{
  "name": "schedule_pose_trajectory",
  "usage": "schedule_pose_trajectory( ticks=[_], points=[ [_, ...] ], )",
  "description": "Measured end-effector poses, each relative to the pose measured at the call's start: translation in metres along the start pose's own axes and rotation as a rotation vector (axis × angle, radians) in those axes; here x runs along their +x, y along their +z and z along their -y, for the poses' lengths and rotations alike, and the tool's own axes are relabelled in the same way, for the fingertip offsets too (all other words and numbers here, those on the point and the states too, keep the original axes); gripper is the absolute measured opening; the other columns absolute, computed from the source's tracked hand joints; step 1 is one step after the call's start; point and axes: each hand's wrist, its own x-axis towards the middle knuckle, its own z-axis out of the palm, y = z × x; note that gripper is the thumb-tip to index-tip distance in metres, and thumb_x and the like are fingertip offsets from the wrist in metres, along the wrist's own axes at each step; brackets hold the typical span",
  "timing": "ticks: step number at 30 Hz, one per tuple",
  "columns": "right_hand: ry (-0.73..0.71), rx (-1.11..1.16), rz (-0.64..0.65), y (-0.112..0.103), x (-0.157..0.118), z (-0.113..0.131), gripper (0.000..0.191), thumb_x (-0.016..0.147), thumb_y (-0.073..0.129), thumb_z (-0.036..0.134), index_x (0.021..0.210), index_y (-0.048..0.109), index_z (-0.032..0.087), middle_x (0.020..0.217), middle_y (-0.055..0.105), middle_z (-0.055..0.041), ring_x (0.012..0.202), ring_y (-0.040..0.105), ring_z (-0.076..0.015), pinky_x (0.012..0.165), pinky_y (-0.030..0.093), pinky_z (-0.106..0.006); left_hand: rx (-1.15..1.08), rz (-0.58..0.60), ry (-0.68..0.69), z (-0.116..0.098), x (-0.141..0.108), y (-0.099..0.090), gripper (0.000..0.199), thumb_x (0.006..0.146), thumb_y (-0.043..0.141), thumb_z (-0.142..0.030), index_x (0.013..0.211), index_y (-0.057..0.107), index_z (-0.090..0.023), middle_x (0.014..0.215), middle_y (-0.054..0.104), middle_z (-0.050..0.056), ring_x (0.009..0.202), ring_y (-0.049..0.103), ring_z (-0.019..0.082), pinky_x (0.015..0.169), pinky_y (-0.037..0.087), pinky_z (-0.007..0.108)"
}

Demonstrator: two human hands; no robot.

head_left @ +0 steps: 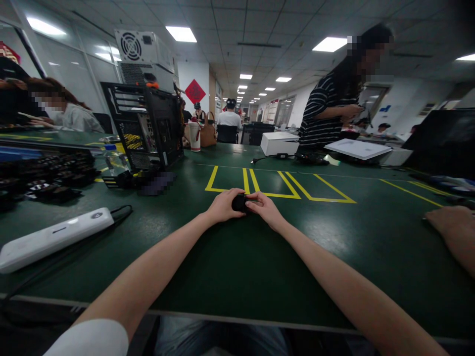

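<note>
A small black rounded object [239, 202] is between my two hands, just above or on the green table [230, 267]; its kind is too small to tell. My left hand [223, 205] wraps its fingers and thumb around the object's left side. From the right, my right hand [266, 208] pinches at the object's edge with thumb and fingertips. Both forearms reach forward over the table. Beyond my hands, yellow tape outlines [260, 194] mark the tabletop.
At left lie a white power strip [59, 237] with a black cable and a pile of black parts [48, 173]. An open computer case [144, 128] stands behind. A white box [279, 144] sits farther back. Another person's hand [452, 230] rests at right; a person in stripes [330, 109] stands opposite.
</note>
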Motion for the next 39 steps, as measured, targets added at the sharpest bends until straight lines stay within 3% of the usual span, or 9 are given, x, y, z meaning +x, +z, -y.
schedule_pose_trajectory(
  ticks=[6, 11, 15, 21, 25, 30, 35, 39],
  points=[
    [0.075, -0.038, 0.049, -0.0035, 0.0022, 0.0012, 0.035, 0.07, 0.058, 0.03, 0.103, 0.049, 0.022, 0.107, 0.052, -0.0051, 0.091, 0.056, -0.0172, 0.083, 0.044, -0.04, -0.007, 0.0, 0.011, 0.0023, -0.0003, 0.0013, 0.06, 0.059, 0.067, -0.033, 0.112, 0.04, -0.023, 0.108, 0.051, 0.005, 0.096, 0.051, 0.023, 0.08, 0.041, 0.036],
    [-0.022, -0.01, 0.078, -0.0032, 0.0016, 0.0, 0.034, 0.063, 0.065, 0.021, 0.094, 0.05, 0.021, 0.104, 0.053, -0.0014, 0.097, 0.053, -0.0157, 0.091, 0.039, -0.036, -0.006, -0.013, 0.015, 0.003, 0.0004, 0.0026, 0.059, 0.058, 0.067, -0.033, 0.111, 0.041, -0.023, 0.108, 0.051, 0.004, 0.096, 0.051, 0.023, 0.08, 0.041, 0.036],
    [-0.02, -0.032, 0.024, -0.0007, 0.0019, -0.0017, 0.026, 0.066, 0.061, 0.028, 0.088, 0.05, 0.021, 0.096, 0.054, -0.0012, 0.093, 0.054, -0.0155, 0.087, 0.042, -0.037, -0.014, -0.011, 0.004, 0.0009, 0.0008, 0.002, 0.061, 0.057, 0.067, -0.031, 0.111, 0.041, -0.023, 0.109, 0.051, 0.004, 0.098, 0.05, 0.023, 0.082, 0.04, 0.037],
    [-0.013, -0.059, 0.033, -0.0004, 0.0029, -0.0006, 0.033, 0.068, 0.059, 0.028, 0.099, 0.05, 0.021, 0.102, 0.053, -0.0043, 0.093, 0.054, -0.0172, 0.086, 0.042, -0.04, -0.021, -0.001, 0.0, -0.0004, 0.0003, -0.0001, 0.059, 0.059, 0.066, -0.032, 0.111, 0.041, -0.024, 0.108, 0.052, 0.004, 0.097, 0.051, 0.023, 0.08, 0.041, 0.037],
    [-0.065, -0.004, 0.08, 0.0004, 0.0007, 0.0003, 0.034, 0.064, 0.063, 0.022, 0.095, 0.05, 0.021, 0.102, 0.052, -0.0022, 0.097, 0.053, -0.0163, 0.091, 0.039, -0.036, -0.011, -0.01, 0.015, 0.0008, 0.0005, 0.0005, 0.058, 0.06, 0.066, -0.033, 0.111, 0.041, -0.023, 0.107, 0.052, 0.004, 0.096, 0.051, 0.023, 0.079, 0.042, 0.036],
    [-0.054, -0.034, 0.001, 0.0027, 0.0011, -0.0008, 0.02, 0.07, 0.057, 0.03, 0.087, 0.052, 0.021, 0.094, 0.055, -0.0016, 0.087, 0.055, -0.0147, 0.083, 0.043, -0.036, -0.012, -0.002, 0.008, 0.0004, 0.0009, 0.0008, 0.06, 0.059, 0.066, -0.033, 0.112, 0.041, -0.024, 0.109, 0.051, 0.004, 0.098, 0.051, 0.023, 0.08, 0.042, 0.036],
    [0.024, -0.075, -0.007, 0.0007, 0.0022, -0.0008, 0.034, 0.07, 0.056, 0.033, 0.101, 0.049, 0.022, 0.105, 0.052, -0.0049, 0.091, 0.054, -0.0161, 0.083, 0.043, -0.038, -0.01, -0.007, 0.006, 0.0009, 0.0002, 0.0011, 0.06, 0.059, 0.066, -0.034, 0.111, 0.04, -0.023, 0.108, 0.051, 0.004, 0.096, 0.051, 0.023, 0.08, 0.042, 0.036],
    [-0.012, -0.055, 0.053, 0.0007, -0.0002, 0.002, 0.033, 0.068, 0.059, 0.029, 0.099, 0.05, 0.02, 0.104, 0.053, -0.0043, 0.096, 0.052, -0.016, 0.088, 0.04, -0.036, -0.014, -0.007, 0.015, 0.0019, 0.0001, 0.0017, 0.059, 0.059, 0.066, -0.035, 0.111, 0.04, -0.023, 0.108, 0.051, 0.004, 0.096, 0.051, 0.023, 0.079, 0.042, 0.036]
  ],
)
